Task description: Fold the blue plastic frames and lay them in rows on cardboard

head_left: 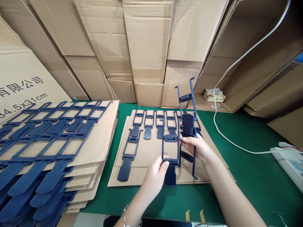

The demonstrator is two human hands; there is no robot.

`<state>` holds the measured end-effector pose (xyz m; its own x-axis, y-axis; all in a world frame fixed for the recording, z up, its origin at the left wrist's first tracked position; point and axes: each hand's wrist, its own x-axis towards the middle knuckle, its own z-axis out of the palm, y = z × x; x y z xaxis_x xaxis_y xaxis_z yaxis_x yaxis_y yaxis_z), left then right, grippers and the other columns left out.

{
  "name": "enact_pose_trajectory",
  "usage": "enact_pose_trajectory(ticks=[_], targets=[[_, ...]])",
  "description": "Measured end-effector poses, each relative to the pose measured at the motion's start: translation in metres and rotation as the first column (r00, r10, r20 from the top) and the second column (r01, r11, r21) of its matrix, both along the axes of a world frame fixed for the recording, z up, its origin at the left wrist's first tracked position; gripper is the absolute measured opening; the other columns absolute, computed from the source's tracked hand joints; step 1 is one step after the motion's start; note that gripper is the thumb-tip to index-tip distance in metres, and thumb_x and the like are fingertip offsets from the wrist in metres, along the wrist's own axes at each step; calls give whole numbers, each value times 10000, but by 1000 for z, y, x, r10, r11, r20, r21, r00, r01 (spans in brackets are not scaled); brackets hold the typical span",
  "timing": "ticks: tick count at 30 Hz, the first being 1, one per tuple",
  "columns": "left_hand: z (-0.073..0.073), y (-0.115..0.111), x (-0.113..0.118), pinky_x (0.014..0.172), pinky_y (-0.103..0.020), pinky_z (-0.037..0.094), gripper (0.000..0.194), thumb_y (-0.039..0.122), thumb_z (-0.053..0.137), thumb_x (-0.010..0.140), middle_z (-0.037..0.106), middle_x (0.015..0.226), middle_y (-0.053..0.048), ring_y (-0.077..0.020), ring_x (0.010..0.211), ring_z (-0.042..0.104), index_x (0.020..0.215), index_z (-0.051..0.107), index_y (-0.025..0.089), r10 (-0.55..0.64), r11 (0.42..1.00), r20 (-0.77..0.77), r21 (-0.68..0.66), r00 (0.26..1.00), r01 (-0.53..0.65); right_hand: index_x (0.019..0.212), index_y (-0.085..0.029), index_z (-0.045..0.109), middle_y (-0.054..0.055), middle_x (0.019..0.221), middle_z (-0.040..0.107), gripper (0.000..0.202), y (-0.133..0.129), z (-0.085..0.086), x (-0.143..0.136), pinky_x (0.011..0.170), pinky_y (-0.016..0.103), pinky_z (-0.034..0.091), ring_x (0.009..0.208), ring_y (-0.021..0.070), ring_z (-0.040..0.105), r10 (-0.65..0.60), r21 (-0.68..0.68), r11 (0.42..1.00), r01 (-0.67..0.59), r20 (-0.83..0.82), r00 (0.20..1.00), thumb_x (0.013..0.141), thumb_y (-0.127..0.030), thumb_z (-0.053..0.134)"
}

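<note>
Here in the head view, two bare hands are at work. The left hand [155, 173] has one dark blue frame [170, 138] pinched between thumb and fingers at its lower crossbar; the frame rises toward twelve o'clock from the grip, its ribbed, rounded paddle hanging toward six. The right hand [197, 146] is closed around a held bunch [188, 124] of the same smooth, plastic-looking pieces, just to the two o'clock side of that frame. Hooked ends poke up toward eleven, long rails run down toward six; overlap hides the exact count.

Under them lies flat brown cardboard [151, 157]. Four frames [148, 123] show plainly in its far row, around twelve, another is partly hidden behind the right hand's pieces, and a single frame [129, 151] lies nearer, at eight.

Over at nine, a layered cardboard stack [94, 151] carries many more frames, too many and too overlapped to count. One chain bracelet [125, 216] circles the left wrist. On the smooth green tabletop [236, 132], one white cable [222, 135] curves down from two, one small box [214, 95] sits at two, and two yellow tape strips [187, 216] mark five.
</note>
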<state>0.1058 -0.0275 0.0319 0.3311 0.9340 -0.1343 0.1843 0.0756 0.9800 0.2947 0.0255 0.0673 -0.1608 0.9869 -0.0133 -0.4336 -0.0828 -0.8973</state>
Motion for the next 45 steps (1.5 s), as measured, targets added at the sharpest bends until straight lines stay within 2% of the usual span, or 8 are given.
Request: enact_pose_trajectory(ticks=[3,7,14,23,27,32,38,45], targets=[[1,-9,-21,893,-344,424,400,411,341,883,604,1088,-78,-219,1044,547,1152,519,176,96,995,-262,48,960,-87,1261,-257,398,-3,744,466,688,5,-1,12,656,287,411,667,150,483,-56,73,996,61,-58,997,632,-206,672],[-7,-21,-51,793,-371,470,451,436,284,890,628,1031,-105,-255,975,588,1177,503,166,221,975,-558,139,800,-172,1245,-279,386,-8,739,443,674,10,-6,24,648,289,403,658,147,466,-161,119,978,174,-109,981,628,-193,645],[-15,-30,-70,810,-356,489,479,436,287,880,621,1054,-111,-228,985,592,1196,491,138,283,958,-686,232,671,-167,1132,-260,444,-12,712,448,618,17,-14,29,617,284,399,635,147,467,-173,60,981,185,-168,971,545,-173,615],[-2,-47,-70,602,-303,518,521,432,281,871,503,1150,-121,-207,868,607,1288,450,170,196,968,-869,245,454,51,1138,-269,490,-12,705,461,614,19,-17,32,615,292,414,636,152,481,-194,47,978,203,-152,969,538,-192,595],[-5,-48,-72,654,-317,522,426,380,397,847,561,1016,-104,-214,869,587,1195,541,180,305,867,-836,442,457,230,1110,-259,516,-9,702,460,585,19,-18,32,607,308,427,634,159,482,-201,49,977,209,-139,970,534,-194,593],[-14,-41,-60,854,-405,479,365,263,467,832,476,1236,-91,-255,1110,474,1190,536,242,311,702,-803,554,508,447,1103,-260,519,-8,708,462,570,19,-19,33,600,317,440,640,162,487,-195,59,977,204,-129,972,541,-194,589],[-29,-37,-50,937,-506,404,406,106,345,850,453,1273,-92,-253,1161,433,1179,539,242,306,690,-801,559,515,460,1100,-255,517,-10,713,460,556,20,-21,34,635,343,461,643,160,495,-187,65,979,195,-116,976,550,-199,577],[-33,-31,-51,897,-408,479,403,96,298,862,485,1247,-93,-235,1154,451,1149,564,192,306,729,-779,561,546,391,1094,-248,521,-7,720,470,549,20,-21,33,651,351,461,653,166,500,-184,51,980,191,-115,976,550,-193,575]])
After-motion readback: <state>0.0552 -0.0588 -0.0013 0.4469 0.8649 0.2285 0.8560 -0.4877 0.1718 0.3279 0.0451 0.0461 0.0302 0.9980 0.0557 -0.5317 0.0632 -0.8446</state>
